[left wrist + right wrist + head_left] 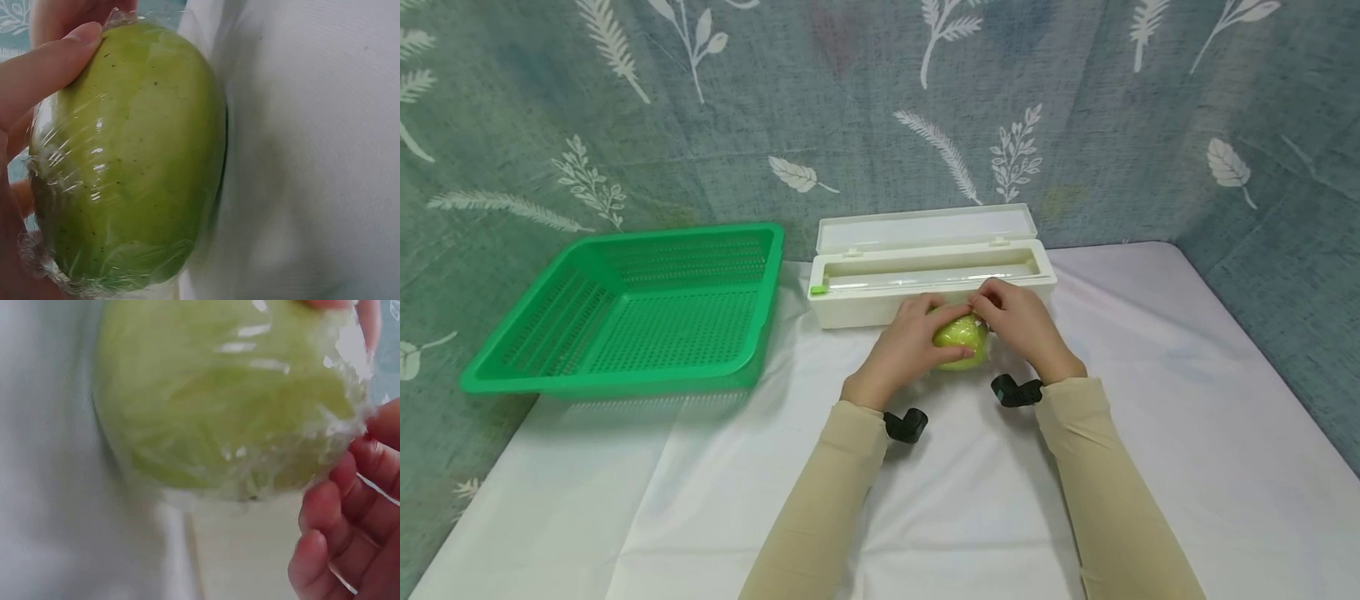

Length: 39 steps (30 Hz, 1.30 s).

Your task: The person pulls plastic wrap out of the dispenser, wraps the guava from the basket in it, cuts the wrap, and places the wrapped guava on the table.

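A green fruit (964, 335) with small dark specks, its exact kind unclear, rests on the white cloth, covered in clear plastic wrap (331, 434). From the left side my left hand (904, 343) holds it, fingers over the top and thumb along the near side. At the fruit's right end my right hand (1021, 323) pinches the crinkled wrap between thumb and forefinger, as the right wrist view shows. The left wrist view shows the fruit (144, 144) as a long oval with wrap bunched at its lower end. Right behind both hands stands a white plastic wrap dispenser (857, 312).
The dispenser's lid (925, 227) stands raised, with a roll visible inside and a light green slider (818, 290) at its left end. To the left lies a green plastic basket (625, 383). A patterned curtain (850, 125) hangs behind the table (1187, 400).
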Motion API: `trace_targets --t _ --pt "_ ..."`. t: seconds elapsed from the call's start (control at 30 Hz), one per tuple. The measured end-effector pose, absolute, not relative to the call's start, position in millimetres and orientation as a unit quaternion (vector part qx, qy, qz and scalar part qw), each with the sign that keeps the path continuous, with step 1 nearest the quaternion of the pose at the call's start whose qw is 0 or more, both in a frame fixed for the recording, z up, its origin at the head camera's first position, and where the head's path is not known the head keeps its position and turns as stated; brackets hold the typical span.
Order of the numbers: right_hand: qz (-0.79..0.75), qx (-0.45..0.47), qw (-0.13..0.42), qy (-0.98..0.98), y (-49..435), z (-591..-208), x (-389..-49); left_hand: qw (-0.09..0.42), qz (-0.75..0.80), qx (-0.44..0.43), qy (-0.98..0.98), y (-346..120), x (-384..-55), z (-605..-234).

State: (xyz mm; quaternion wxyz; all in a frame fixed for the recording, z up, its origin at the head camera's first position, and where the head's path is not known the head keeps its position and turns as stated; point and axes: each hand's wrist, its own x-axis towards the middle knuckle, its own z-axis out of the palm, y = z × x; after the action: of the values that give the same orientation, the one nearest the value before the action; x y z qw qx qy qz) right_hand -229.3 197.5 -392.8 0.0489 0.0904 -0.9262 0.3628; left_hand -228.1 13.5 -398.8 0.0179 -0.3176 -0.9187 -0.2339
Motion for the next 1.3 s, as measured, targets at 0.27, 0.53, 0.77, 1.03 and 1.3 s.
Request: trace_targets --t 0.27,0.53,0.77,1.03,1.3 --pt "0.344 0.096 0.04 -0.933 200.7 -395.6 -231.5 -0.001 -0.232 -0.347 -0.909 15.9 -228.2 -393.5" --pt "0.353 0.08 -0.034 -0.931 201.7 -398.9 -233.9 -0.018 -0.227 -0.359 -0.905 15.9 -225.9 -391.9" --pt "0.408 0.11 -0.062 -0.904 198.1 -398.5 -234.4 -0.009 -0.208 -0.386 -0.899 14.7 -226.0 -391.1" --pt "0.462 0.124 -0.05 -0.877 197.8 -401.8 -235.3 -0.006 -0.206 -0.397 -0.895 14.4 -225.7 -391.1" --pt "0.463 0.132 -0.021 -0.876 198.9 -403.2 -234.4 -0.007 -0.205 -0.396 -0.895 14.7 -224.3 -392.0"
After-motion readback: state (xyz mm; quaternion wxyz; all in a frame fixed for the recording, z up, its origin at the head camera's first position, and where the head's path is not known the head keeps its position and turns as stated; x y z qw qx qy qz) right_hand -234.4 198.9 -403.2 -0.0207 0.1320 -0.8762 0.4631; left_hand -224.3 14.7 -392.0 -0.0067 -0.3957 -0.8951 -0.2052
